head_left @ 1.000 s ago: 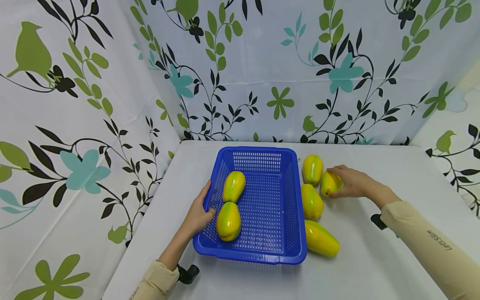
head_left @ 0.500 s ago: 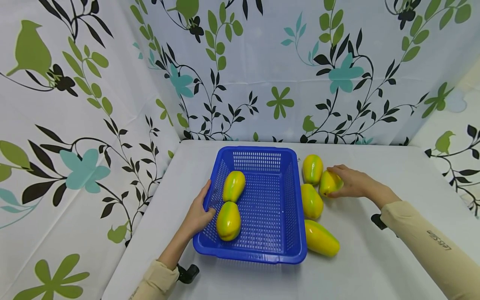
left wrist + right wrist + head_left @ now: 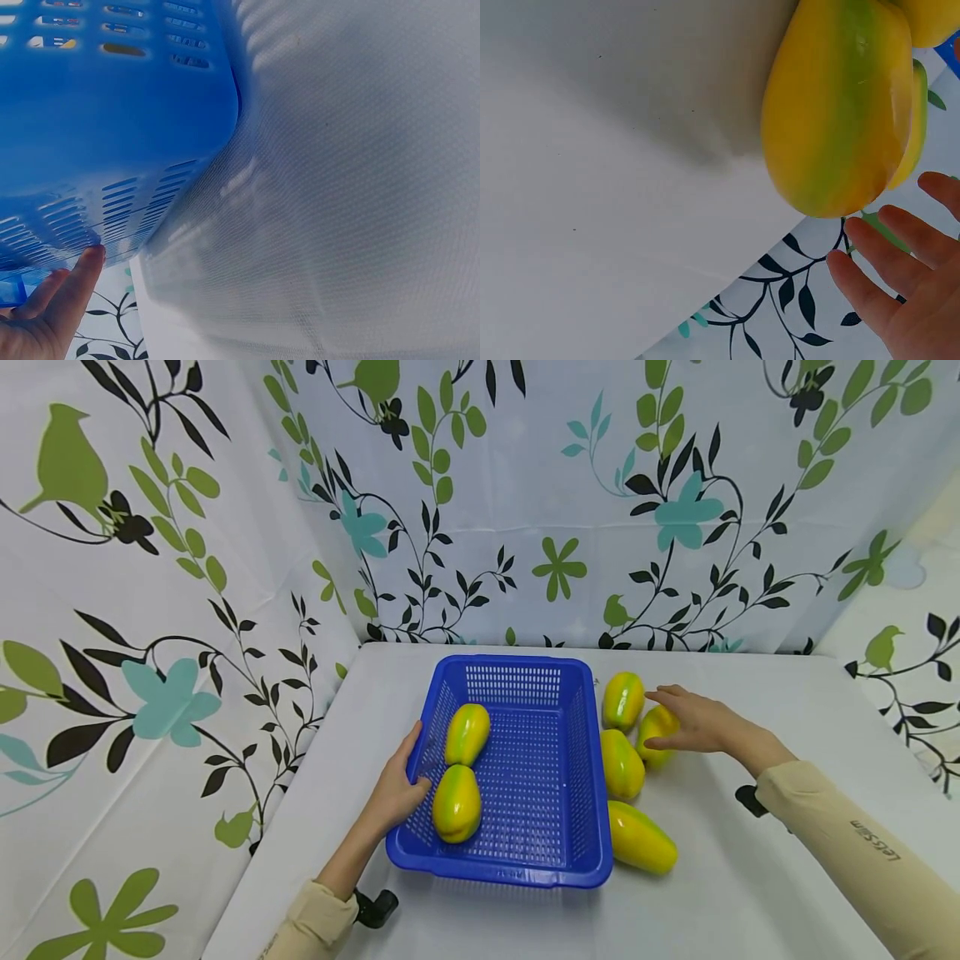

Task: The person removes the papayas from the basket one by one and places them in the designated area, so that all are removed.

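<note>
- Right hand (image 3: 693, 720) is spread wide, holding nothing, near a yellow-green fruit (image 3: 658, 722) on the table (image 3: 720, 910).
- Left hand (image 3: 397, 783) grips the blue basket (image 3: 528, 777): the head view shows its thumb (image 3: 423, 786) over the rim (image 3: 502, 875), the left wrist view its fingers (image 3: 75, 295) against the slotted outer wall (image 3: 90, 225).

Left grip (image 3: 399, 787) clasped, right grip (image 3: 696, 722) loosely spread

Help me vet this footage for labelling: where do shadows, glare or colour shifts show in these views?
Head view: pale glints on the fruits, a soft shadow on the table beside the right sleeve; left wrist view: the basket looks a lighter blue than in the head view; right wrist view: a broad, soft-edged shadow beside the nearest fruit.
</note>
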### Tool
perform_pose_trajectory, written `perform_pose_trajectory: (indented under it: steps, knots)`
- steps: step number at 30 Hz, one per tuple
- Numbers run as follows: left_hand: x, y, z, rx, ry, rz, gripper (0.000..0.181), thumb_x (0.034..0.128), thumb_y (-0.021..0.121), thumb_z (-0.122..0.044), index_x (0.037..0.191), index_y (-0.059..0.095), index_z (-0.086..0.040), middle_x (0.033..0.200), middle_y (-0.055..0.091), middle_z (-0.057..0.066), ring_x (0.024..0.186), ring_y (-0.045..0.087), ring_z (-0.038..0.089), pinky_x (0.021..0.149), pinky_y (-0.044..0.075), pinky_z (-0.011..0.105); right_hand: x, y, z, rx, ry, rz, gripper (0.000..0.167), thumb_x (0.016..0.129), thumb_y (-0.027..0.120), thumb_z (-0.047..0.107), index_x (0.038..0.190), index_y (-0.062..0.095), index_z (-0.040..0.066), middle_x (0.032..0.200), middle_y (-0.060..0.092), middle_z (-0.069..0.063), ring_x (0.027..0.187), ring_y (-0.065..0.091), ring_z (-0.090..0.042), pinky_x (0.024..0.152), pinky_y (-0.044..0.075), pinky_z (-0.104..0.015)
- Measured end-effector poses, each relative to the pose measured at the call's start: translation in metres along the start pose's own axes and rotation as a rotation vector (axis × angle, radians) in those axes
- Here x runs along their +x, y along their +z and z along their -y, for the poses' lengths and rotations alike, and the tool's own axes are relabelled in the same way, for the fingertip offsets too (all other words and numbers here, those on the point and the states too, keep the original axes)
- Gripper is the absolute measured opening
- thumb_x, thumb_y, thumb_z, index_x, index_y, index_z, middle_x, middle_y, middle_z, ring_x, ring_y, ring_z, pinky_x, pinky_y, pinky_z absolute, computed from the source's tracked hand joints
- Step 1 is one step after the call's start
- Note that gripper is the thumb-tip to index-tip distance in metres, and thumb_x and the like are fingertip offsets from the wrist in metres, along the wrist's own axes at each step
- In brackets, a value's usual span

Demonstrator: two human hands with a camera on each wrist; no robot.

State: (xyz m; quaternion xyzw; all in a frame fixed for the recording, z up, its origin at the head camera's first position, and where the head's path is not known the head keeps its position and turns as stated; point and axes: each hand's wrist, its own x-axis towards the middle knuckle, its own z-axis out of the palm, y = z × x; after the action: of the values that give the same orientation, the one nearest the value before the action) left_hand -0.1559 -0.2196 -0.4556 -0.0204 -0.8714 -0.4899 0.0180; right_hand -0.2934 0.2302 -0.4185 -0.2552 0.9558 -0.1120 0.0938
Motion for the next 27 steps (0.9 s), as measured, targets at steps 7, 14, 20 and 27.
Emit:
perform_pose_trajectory:
  steps: [7, 14, 20, 27]
  knots:
    - [-0.001, 0.0, 0.001, 0.006, 0.014, 0.004, 0.088, 0.0784, 0.049, 0.008, 0.158, 0.016, -0.008, 0.161, 0.02, 0.018, 0.146, 0.021, 0.04, 0.114, 0.021, 0.058, -0.002, -0.007, 0.014, 0.009, -0.046, -0.035, 0.083, 0.083, 0.073, 0.047, 0.145, 0.044, -0.001, 0.147, 0.038, -0.031, 0.127, 0.045, -0.051, 0.095, 0.04, -0.069]
    - [0.0, 0.0, 0.0, 0.007, 0.011, 0.0, 0.088, 0.0787, 0.049, 0.008, 0.158, 0.016, -0.008, 0.161, 0.02, 0.018, 0.145, 0.023, 0.042, 0.111, 0.024, 0.059, 0.002, -0.014, 0.031, -0.002, -0.115, -0.067, 0.08, 0.085, 0.072, 0.047, 0.145, 0.045, 0.001, 0.147, 0.041, -0.028, 0.128, 0.046, -0.049, 0.097, 0.041, -0.067]
    - [-0.001, 0.001, 0.001, 0.009, -0.005, -0.003, 0.088, 0.0791, 0.05, 0.008, 0.159, 0.016, -0.009, 0.161, 0.021, 0.018, 0.145, 0.023, 0.042, 0.111, 0.025, 0.06, 0.007, -0.016, 0.047, -0.018, -0.141, -0.066, 0.081, 0.085, 0.069, 0.051, 0.146, 0.044, 0.003, 0.148, 0.041, -0.026, 0.128, 0.047, -0.048, 0.098, 0.041, -0.065]
    - [0.0, 0.001, 0.0, 0.0, -0.002, -0.002, 0.088, 0.0791, 0.049, 0.009, 0.159, 0.016, -0.01, 0.162, 0.02, 0.017, 0.145, 0.023, 0.041, 0.112, 0.024, 0.059, 0.011, -0.018, 0.063, -0.015, -0.152, -0.057, 0.082, 0.085, 0.07, 0.051, 0.149, 0.042, 0.006, 0.151, 0.038, -0.025, 0.131, 0.043, -0.048, 0.099, 0.038, -0.067]
